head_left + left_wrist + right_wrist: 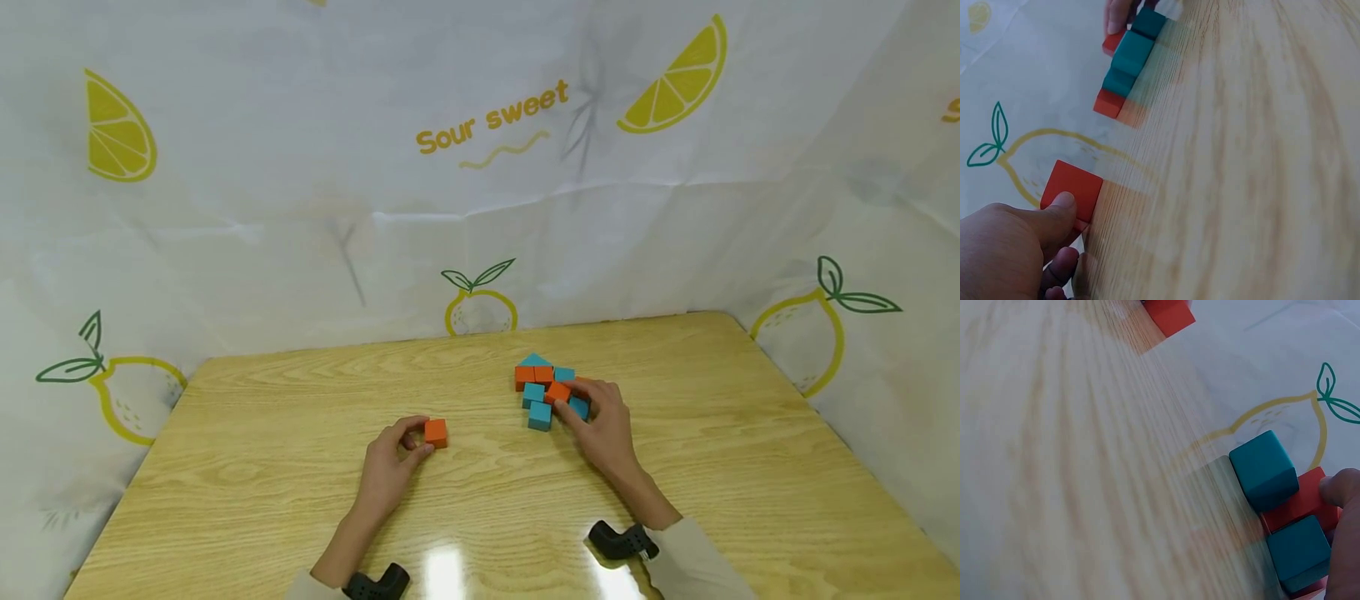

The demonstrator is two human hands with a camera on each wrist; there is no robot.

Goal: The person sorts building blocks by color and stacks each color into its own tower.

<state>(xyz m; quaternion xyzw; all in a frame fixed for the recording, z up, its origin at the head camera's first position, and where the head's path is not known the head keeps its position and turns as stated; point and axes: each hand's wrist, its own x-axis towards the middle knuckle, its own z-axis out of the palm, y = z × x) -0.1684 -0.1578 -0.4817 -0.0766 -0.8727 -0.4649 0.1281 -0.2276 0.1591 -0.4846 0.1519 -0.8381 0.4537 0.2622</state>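
Near the table's middle, my left hand pinches an orange-red cube at its left side. In the left wrist view the thumb lies across that cube's face. Farther right, my right hand holds another orange-red cube between thumb and fingers, within a cluster of blocks. Two blue cubes sit left of and in front of it. Behind are two orange-red blocks, a blue block and a blue triangular block. The right fingers partly cover another blue block.
The wooden table carries the blocks, with bare wood between the left cube and the cluster. A white curtain with lemon prints stands along the back and sides. Black wrist devices are strapped near both sleeves.
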